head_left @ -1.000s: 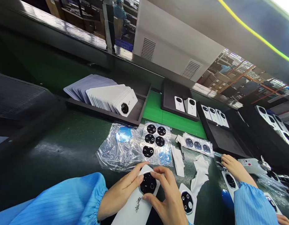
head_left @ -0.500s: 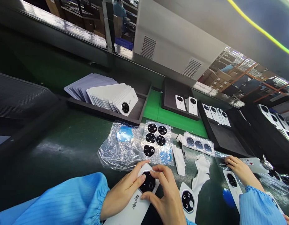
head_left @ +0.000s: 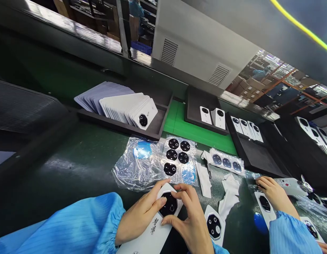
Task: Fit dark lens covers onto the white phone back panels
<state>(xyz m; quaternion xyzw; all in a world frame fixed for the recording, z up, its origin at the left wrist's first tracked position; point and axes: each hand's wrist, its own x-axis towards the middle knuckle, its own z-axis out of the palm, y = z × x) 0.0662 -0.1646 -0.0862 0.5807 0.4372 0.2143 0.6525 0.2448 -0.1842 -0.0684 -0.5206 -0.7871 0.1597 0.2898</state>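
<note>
A white phone back cover (head_left: 146, 238) with dark script slants across the bottom middle. A black octagonal camera lens cover (head_left: 168, 205) sits at its upper end. My left hand (head_left: 142, 217) is closed round the left edge of the back cover, its thumb pressed on the lens cover. With thumb and fingers curved, my right hand (head_left: 190, 218) spans the lens cover from its right side. A second white panel with a black camera module (head_left: 214, 225) lies just right of my right hand. Beyond my hands are several loose lens covers (head_left: 172, 154) on clear plastic film.
A black tray (head_left: 118, 124) holds fanned stacks of white and lilac panels. More dark trays (head_left: 259, 151) with white panels stand at the back right. White wipes (head_left: 205, 180) lie right of the film. A co-worker's hand (head_left: 276, 195) works at the right near a bottle (head_left: 290, 186).
My hands keep nearly the same hold on the back cover and lens cover. The whole view has shifted slightly, with things appearing a little further right.
</note>
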